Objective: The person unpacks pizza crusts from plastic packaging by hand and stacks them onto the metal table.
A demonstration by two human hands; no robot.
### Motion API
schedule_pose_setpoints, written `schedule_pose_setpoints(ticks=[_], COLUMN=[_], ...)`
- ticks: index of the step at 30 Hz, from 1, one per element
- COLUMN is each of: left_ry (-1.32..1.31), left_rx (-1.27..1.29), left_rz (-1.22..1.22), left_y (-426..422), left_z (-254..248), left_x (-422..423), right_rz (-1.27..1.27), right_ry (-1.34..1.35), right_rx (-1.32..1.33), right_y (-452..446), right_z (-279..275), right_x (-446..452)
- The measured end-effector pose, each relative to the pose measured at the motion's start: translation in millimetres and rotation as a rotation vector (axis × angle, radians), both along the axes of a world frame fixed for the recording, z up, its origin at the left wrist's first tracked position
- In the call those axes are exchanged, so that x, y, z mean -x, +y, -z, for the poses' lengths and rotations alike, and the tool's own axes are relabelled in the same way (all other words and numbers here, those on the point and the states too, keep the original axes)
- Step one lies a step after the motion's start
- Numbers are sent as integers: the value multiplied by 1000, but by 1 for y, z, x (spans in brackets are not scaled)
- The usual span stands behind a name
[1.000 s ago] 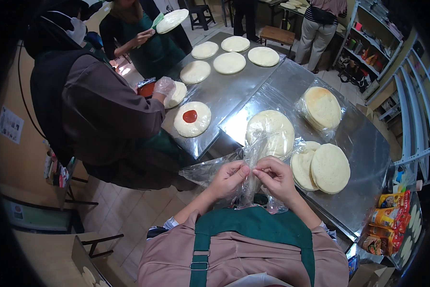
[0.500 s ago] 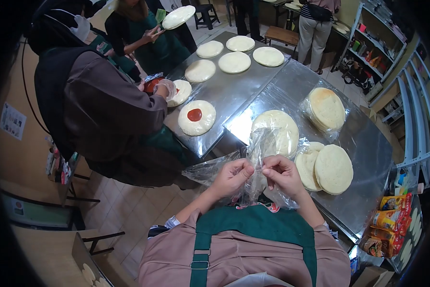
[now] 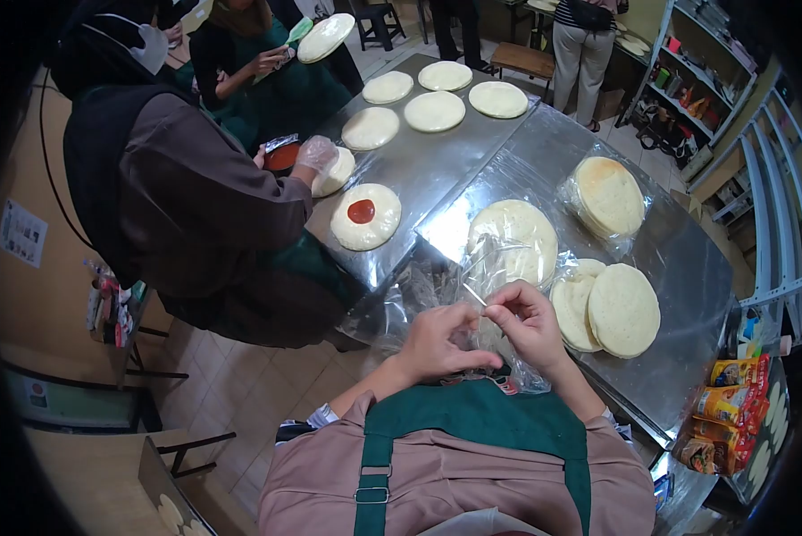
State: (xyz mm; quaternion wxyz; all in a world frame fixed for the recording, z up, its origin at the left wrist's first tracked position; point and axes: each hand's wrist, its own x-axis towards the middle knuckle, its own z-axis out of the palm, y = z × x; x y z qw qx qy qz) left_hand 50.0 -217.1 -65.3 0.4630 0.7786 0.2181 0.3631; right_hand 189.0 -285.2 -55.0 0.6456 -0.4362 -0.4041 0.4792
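Right hand, mine: pinching a thin white strip. Left hand, mine: loosely curled; whether it grips clear plastic, I cannot tell. Advisable: light, steady pinch.

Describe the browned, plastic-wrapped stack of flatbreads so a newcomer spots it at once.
Start at the metal table in front of the camera wearer. On its right-hand part, just beyond the overlapping pair of flatbreads, lies a stack of flatbreads in clear plastic. The golden-brown patch on top sets it apart from its paler neighbours.
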Motion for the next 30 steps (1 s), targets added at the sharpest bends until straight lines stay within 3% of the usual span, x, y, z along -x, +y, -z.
schedule_pose_setpoints(ticks=[1,5,7,12,14,15,17,18,19,21,25,27,29,30], left_ry=[189,205,207,207,189,189,36,-56,-57,-311,-469,-479,-305,-181], left_rx=[-199,-292,-328,-382,137,137,787,874,874,969,1105,1118,946,841], left_rz=[69,-112,-138,-58,196,198,210,240,239,350,284,295,24,-4], left_y=[0,-3,-2,6,11,13,18,23,25,29,33,39,38,34], left_z=[-9,-8,-5,-6,-15,-21,-32,-27,-22,-10,-5,1,3,-2], left_x=[-1,-5,-5,0,7,11,20,26,26,27,27,31,29,26], right_rz=[8,-28,-34,-76,-74,-59,-42,-68,-96,-101,-196,-65,64,58], right_ry=[-110,-214,-394,-278,-191,-168,-145,-255,-366,-426,-584,-517,-448,-601], right_rx=[-9,-7,-74,-73,-94,-169,-244,-250,-255,-231,-102,-66,-31,177], right_y=[0,-2,-2,-1,0,1,3,4,4,3,-2,0,1,2], right_z=[-1,1,-3,3,6,6,4,2,0,-4,-15,3,6,0], right_x=[1,-3,-5,-2,0,1,1,1,1,2,-14,-35,-50,-55])
